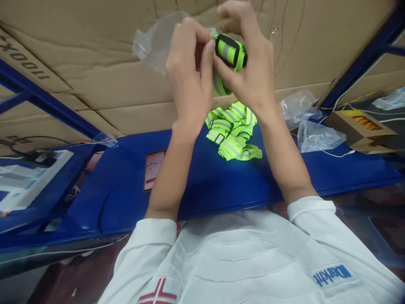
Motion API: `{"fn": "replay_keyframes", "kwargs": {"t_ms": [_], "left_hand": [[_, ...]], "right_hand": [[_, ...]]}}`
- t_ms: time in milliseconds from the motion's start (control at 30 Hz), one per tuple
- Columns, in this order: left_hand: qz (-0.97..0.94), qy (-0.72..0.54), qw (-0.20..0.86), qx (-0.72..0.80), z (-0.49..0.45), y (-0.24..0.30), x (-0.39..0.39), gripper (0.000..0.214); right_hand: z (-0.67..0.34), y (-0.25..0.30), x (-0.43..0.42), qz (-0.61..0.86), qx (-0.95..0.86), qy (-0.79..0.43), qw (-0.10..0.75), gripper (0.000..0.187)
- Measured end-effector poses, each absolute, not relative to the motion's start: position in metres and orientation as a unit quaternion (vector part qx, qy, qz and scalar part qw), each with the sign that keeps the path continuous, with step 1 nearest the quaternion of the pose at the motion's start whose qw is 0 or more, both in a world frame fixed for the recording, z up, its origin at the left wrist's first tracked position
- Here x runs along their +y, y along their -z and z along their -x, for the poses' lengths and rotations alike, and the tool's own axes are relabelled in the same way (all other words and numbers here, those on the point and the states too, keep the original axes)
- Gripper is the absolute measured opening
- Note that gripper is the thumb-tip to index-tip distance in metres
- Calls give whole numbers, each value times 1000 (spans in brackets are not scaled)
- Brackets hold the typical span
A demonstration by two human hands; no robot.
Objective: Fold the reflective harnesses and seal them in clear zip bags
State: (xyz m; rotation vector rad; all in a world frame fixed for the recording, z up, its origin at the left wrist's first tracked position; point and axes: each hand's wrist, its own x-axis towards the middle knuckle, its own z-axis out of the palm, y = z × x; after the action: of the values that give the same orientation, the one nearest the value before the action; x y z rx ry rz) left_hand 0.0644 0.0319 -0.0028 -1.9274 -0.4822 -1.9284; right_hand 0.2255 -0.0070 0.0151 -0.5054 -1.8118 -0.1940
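My right hand (253, 63) is wrapped round a rolled neon-green reflective strap (226, 51) with grey stripes and a black buckle, held up above the bench. Close beside it, my left hand (191, 63) is closed in a pinch at the roll's left side. A clear plastic bag (158, 42) sticks out behind my left hand, seemingly gripped in its fingers; the exact pinch point is partly hidden. Below both hands, a loose heap of the same reflective strap (234, 131) lies on the blue bench (221, 181), with another black buckle showing.
A phone (154, 169) with a lit screen lies by my left forearm. To the right are crumpled clear bags (319, 137), an open cardboard box (362, 128) and white cables. A cardboard panel (110, 63) stands behind the bench, between blue metal frames (63, 109).
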Motion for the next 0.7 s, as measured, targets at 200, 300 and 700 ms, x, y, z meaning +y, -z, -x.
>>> {"fn": "replay_keyframes", "kwargs": {"t_ms": [200, 300, 700], "left_hand": [[678, 696, 220, -81, -72, -2, 20, 41], [680, 707, 162, -111, -74, -2, 2, 16], [686, 680, 46, -256, -73, 3, -11, 18]], "right_hand": [[-240, -15, 36, 196, -738, 41, 645, 25], [-249, -16, 57, 193, -664, -73, 719, 23], [-248, -20, 33, 192, -673, -38, 714, 19]]}}
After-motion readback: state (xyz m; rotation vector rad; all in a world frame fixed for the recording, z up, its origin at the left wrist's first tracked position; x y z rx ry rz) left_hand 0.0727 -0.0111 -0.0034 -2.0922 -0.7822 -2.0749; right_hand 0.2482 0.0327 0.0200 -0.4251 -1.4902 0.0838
